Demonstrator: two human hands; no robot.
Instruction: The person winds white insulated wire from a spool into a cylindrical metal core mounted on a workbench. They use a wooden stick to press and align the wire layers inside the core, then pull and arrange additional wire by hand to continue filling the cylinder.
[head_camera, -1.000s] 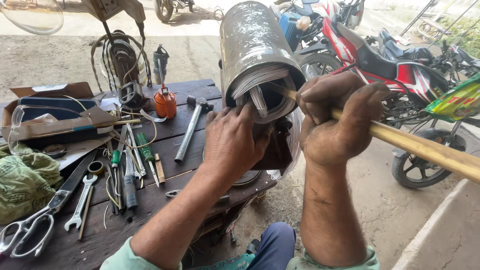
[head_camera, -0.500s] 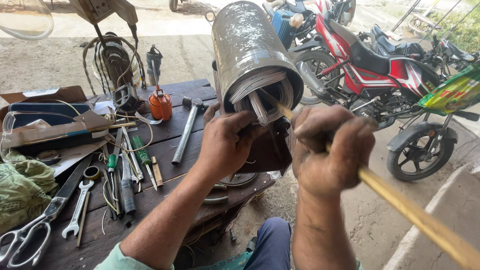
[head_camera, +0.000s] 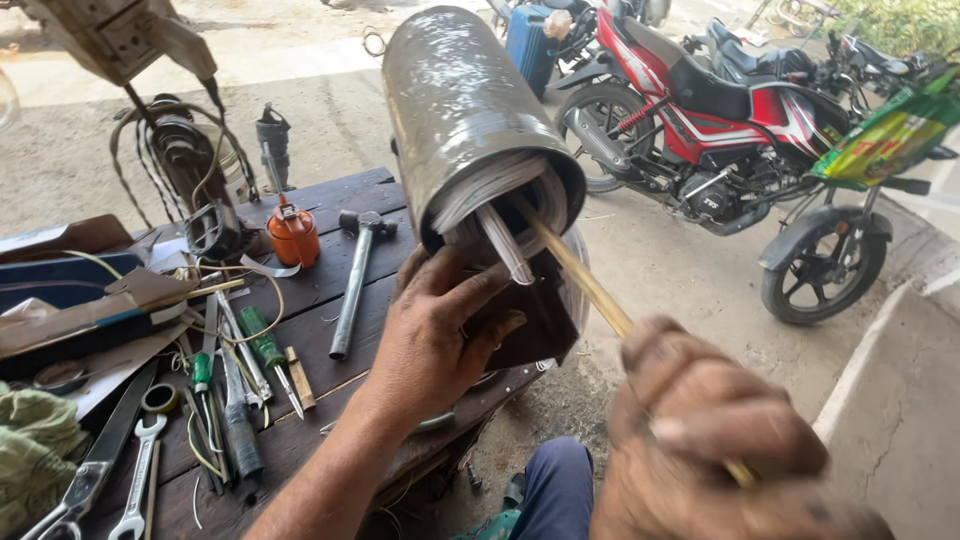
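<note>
The left hand (head_camera: 435, 335) lies spread and open against the mouth of the grey metal cylinder (head_camera: 465, 120), which stands tilted at the edge of the table (head_camera: 320, 290), while the right hand (head_camera: 715, 450) is closed round a thin wooden stick (head_camera: 580, 280) poked into the pale windings. I'd say the packing step is underway, and the next push calls for a steady, shallow angle. The dark plank table carries a hammer (head_camera: 355, 270), screwdrivers (head_camera: 262, 345) and wrenches (head_camera: 135, 480); a red motorcycle (head_camera: 730, 110) stands on the concrete yard beyond.

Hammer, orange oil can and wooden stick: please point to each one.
hammer (head_camera: 352, 290), head view, middle of its metal handle.
orange oil can (head_camera: 295, 236), head view, its round body.
wooden stick (head_camera: 585, 285), head view, shaft near the cylinder.
</note>
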